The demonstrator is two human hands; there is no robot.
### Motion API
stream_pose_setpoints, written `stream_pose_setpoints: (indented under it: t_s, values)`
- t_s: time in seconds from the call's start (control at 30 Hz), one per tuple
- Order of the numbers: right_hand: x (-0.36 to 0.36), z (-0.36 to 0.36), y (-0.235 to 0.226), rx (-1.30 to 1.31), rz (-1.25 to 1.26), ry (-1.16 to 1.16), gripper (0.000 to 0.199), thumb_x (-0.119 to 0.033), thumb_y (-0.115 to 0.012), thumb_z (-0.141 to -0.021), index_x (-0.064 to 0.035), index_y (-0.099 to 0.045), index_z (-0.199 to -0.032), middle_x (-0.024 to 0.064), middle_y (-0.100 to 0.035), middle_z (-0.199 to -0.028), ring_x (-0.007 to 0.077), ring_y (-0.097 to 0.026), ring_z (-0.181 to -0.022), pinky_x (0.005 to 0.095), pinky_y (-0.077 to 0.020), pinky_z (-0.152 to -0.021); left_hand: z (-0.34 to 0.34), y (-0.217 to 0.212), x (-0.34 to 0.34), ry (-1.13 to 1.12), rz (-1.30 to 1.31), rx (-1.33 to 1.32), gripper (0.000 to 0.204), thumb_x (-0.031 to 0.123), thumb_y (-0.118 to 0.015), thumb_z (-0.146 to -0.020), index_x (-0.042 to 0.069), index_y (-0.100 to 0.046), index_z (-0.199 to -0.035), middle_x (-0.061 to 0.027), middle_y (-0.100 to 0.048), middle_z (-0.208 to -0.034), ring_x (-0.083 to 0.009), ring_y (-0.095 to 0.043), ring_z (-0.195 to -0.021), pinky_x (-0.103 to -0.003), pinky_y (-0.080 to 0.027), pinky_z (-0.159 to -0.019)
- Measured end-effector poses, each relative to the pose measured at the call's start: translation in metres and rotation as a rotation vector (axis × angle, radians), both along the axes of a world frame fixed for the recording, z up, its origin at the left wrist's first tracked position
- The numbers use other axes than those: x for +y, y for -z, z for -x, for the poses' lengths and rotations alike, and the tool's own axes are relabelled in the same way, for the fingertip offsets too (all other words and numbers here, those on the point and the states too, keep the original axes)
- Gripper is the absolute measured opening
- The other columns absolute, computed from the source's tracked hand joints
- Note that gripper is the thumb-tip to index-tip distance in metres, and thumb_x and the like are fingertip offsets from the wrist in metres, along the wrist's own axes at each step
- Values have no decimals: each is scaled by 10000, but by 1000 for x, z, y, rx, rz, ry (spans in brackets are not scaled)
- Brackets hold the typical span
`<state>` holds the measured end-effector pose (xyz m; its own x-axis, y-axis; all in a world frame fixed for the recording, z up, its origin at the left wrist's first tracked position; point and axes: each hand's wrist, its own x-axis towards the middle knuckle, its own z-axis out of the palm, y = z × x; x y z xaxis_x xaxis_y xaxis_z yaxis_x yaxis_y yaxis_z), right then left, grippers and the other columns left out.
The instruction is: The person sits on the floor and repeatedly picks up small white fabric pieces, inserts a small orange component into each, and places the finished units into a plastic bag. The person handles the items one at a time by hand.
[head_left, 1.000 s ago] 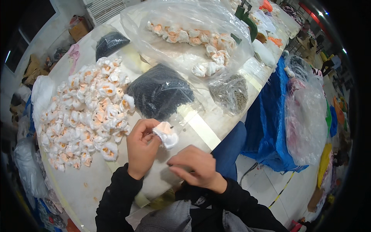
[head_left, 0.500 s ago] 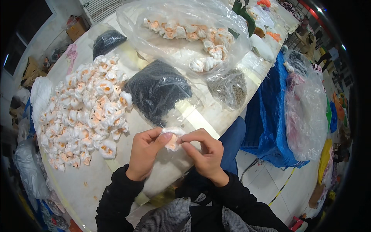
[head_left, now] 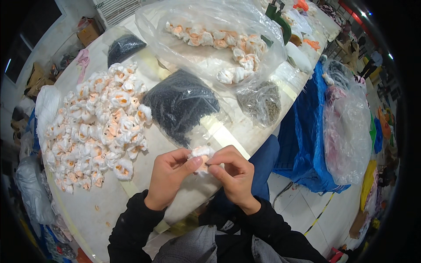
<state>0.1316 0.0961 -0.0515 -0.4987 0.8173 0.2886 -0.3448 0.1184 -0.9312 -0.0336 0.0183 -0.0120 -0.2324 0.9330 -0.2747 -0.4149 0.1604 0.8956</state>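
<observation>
Between my two hands is a small fluffy white-and-peach plush piece (head_left: 201, 152) near the table's front edge. My left hand (head_left: 168, 177) grips its left side, thumb pressed on the peach part. The fingertips of my right hand (head_left: 235, 176) are pinched together against its right side. A tiny dark thing shows at those fingertips, too small to name. Just beyond my hands lies a clear bag of black pellets (head_left: 180, 103). To the left spreads a big heap of similar plush pieces (head_left: 98, 127).
A large clear bag (head_left: 208, 52) with more plush pieces lies at the back. Beside it are a bag of brownish pellets (head_left: 262, 103), a smaller dark bag (head_left: 124, 47) and a green metal tool (head_left: 281, 22). Right of the table (head_left: 105, 219) stands a blue tarp-lined container (head_left: 302, 131).
The plush piece has shifted slightly right and turned a little in my fingers. My right fingertips have moved in closer against its peach part.
</observation>
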Motion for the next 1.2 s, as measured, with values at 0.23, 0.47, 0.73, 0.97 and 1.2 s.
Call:
stream_pose_setpoints:
  t_s: [0.23, 0.47, 0.73, 0.97, 1.2]
  values:
    - [2, -2, -2, -257, -436, 205, 241, 2, -824, -804, -30, -750, -1031, 120, -679, -1010, 247, -642, -924, 330, -529, -801, -3, 3, -3, -18, -90, 178, 153, 46, -714, -976, -61, -693, -1084, -62, -719, -1015, -72, -648, -881, -228, -524, -785]
    - [11, -1, -8, -279, -487, 227, 537, -60, -838, -811, -17, -628, -1303, 161, -703, -1145, 294, -704, -1030, 358, -540, -930, -7, 6, -3, -16, -228, 561, 187, -49, -709, -881, -50, -714, -1067, -110, -731, -1019, -163, -701, -899, -279, -548, -792]
    - [14, -9, -2, -378, -527, 218, 530, 10, -799, -727, -43, -681, -1241, 155, -697, -1035, 349, -686, -946, 395, -558, -808, -16, 6, 4, -84, -409, 975, 299, -87, -716, -768, 3, -764, -1049, -148, -700, -1076, -252, -715, -909, -318, -559, -785]
    - [10, -3, 8, -347, -480, 165, 418, 70, -726, -674, -53, -626, -1061, 131, -625, -956, 364, -634, -914, 422, -527, -764, -27, 24, -9, -225, -412, 1174, 327, -59, -716, -774, 41, -794, -1076, -119, -685, -930, -249, -674, -782, -319, -533, -702]
    - [10, 1, 18, -397, -386, 213, 381, -2, -748, -700, -89, -620, -1049, 85, -627, -860, 324, -656, -798, 405, -510, -676, -28, 32, -3, -243, -458, 1170, 316, -22, -709, -791, 44, -784, -1091, -115, -684, -907, -270, -665, -779, -342, -528, -698]
